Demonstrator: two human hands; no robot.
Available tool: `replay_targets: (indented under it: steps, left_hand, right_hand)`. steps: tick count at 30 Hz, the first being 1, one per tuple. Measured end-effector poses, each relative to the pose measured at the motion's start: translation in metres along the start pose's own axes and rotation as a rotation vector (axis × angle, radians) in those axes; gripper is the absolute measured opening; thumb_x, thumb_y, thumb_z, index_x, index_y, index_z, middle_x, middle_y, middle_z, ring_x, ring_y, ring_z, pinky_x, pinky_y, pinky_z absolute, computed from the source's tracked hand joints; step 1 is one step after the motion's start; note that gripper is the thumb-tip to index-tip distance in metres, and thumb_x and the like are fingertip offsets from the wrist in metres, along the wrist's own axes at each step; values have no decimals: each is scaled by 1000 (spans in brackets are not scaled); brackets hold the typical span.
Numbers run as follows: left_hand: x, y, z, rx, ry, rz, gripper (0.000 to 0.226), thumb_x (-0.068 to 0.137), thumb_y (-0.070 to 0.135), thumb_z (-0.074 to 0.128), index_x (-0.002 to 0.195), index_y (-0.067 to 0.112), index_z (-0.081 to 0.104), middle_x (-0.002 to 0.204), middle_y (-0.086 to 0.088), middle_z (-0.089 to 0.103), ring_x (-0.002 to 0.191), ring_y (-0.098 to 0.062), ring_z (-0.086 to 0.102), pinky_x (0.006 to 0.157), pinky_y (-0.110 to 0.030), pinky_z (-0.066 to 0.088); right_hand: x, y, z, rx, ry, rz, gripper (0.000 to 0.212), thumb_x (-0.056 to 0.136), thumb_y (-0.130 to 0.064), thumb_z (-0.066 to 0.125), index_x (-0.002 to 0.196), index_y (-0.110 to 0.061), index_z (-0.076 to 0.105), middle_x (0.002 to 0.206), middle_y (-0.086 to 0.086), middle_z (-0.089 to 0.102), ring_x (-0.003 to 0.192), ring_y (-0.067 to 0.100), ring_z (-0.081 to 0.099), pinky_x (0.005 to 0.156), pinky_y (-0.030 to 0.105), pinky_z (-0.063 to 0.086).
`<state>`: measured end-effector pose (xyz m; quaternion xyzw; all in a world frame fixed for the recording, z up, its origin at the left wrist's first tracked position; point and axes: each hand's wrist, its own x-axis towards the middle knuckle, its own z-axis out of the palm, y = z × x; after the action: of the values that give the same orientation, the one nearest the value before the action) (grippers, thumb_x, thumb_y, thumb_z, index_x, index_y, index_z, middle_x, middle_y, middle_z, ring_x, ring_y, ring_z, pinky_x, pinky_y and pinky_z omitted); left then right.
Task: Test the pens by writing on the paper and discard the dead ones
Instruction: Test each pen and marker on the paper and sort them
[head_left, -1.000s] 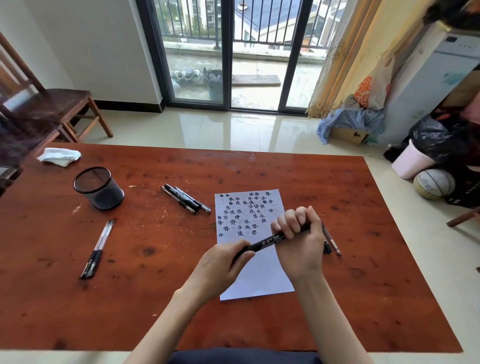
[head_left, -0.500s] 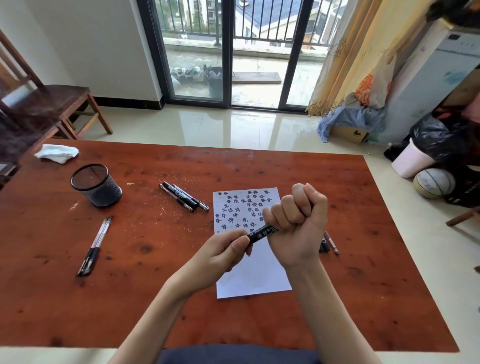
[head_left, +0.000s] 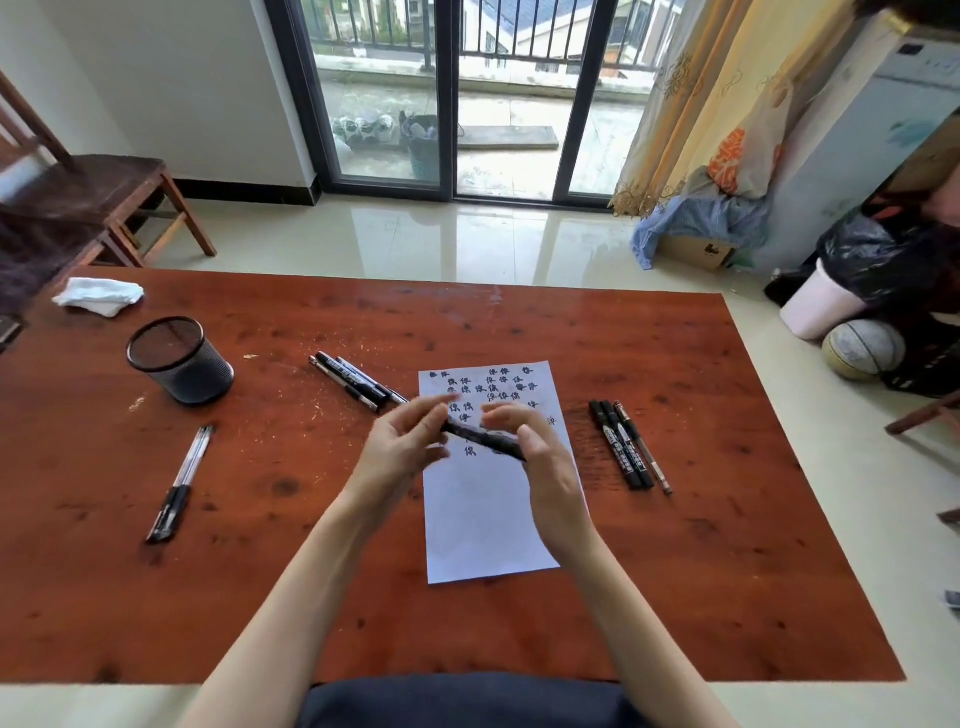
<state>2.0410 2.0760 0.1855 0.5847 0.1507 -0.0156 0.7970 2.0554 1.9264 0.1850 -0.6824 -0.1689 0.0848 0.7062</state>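
1. A black marker pen (head_left: 483, 439) is held above the sheet of paper (head_left: 488, 514), lying roughly level between the person's 2 hands, clear of the page.
2. Left hand (head_left: 402, 452): its fingertips pinch the pen's left end. The image is motion-blurred here, so the finer finger placement cannot be told.
3. Right hand (head_left: 540, 457): fingers curled round the pen's right end, thumb toward the camera.
4. The paper lies flat on the red-brown wooden table (head_left: 701, 571), its upper part covered in rows of dark handwritten marks, its lower part blank.
5. Right of the paper, 3 pens (head_left: 626, 447) lie side by side, touching, well apart from the hands.
6. Above and left of the paper, another cluster of black pens (head_left: 353, 382) lies at a slant; its near end is just beside the paper's top-left corner.
7. Further left, 2 slim pens with clear barrels (head_left: 179, 486) lie together.
8. A black mesh pen cup (head_left: 179, 361) stands upright at the table's left, with a crumpled white cloth (head_left: 98, 295) behind it.
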Motion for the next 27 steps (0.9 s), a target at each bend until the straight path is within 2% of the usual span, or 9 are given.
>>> replay_targets:
  steps: [3, 6, 9, 11, 15, 17, 20, 24, 27]
  left_hand:
    - [11, -5, -7, 3, 179, 89, 36, 78, 7, 63, 109, 22, 51, 74, -1, 60, 72, -12, 62, 70, -21, 55]
    - [15, -12, 0, 70, 239, 120, 37, 65, 14, 72, 95, 23, 53, 81, -6, 60, 79, -21, 62, 76, -32, 53]
    - [17, -29, 10, 99, 237, 126, 30, 71, 3, 71, 89, 21, 56, 82, -3, 64, 73, -11, 64, 69, -21, 54]
    - [18, -41, 17, 122, 214, 103, 30, 74, -1, 69, 92, 19, 57, 85, -2, 64, 74, -8, 64, 68, -17, 53]
    - [23, -58, 29, 184, 185, 42, 31, 77, 1, 68, 101, 16, 58, 88, 0, 63, 85, -14, 61, 79, -26, 52]
    - [26, -63, 33, 206, 149, -17, 35, 81, 5, 65, 112, 15, 54, 95, -4, 63, 92, -18, 61, 84, -31, 51]
    - [30, -68, 34, 276, 122, -88, 32, 88, 11, 58, 118, 17, 49, 102, -4, 60, 95, -19, 59, 83, -33, 50]
    - [28, -71, 27, 313, 152, -103, 18, 91, 8, 51, 107, 17, 49, 96, -3, 60, 83, -16, 60, 72, -27, 50]
    - [26, -75, 19, 320, 199, -127, 17, 91, 7, 49, 106, 14, 49, 93, -4, 59, 80, -15, 59, 69, -27, 48]
  right_hand:
    - [-12, 17, -7, -244, -42, 118, 22, 88, -29, 40, 106, -32, 51, 90, -6, 61, 73, 2, 59, 64, 11, 44]
    - [-22, 33, -13, -439, -151, 140, 24, 92, -14, 46, 114, -20, 54, 78, -11, 62, 64, 1, 60, 60, 13, 44]
    - [-27, 43, -20, -547, -134, 178, 23, 90, -15, 52, 112, -13, 59, 87, -1, 69, 76, 8, 63, 70, 21, 48]
    - [-28, 49, -26, -572, -97, 236, 17, 89, -13, 56, 105, -10, 63, 89, 5, 71, 80, 12, 64, 72, 20, 47]
    - [-29, 62, -41, -551, -46, 345, 13, 86, -14, 61, 96, -8, 66, 70, -10, 62, 61, -10, 57, 63, 8, 43]
    - [-29, 66, -52, -584, -32, 362, 14, 85, -15, 63, 96, -7, 67, 70, -11, 61, 61, -7, 57, 60, 4, 40]
    - [-22, 69, -83, -652, 91, 357, 14, 82, -13, 67, 93, -5, 69, 81, 4, 69, 71, 7, 58, 61, 3, 37]
    - [0, 78, -147, -745, 383, 390, 17, 81, -12, 67, 94, -2, 68, 90, 12, 70, 81, 19, 60, 67, 15, 35]
    - [16, 91, -190, -829, 495, 445, 17, 80, -9, 66, 93, 2, 67, 94, 20, 70, 90, 30, 63, 79, 27, 41]
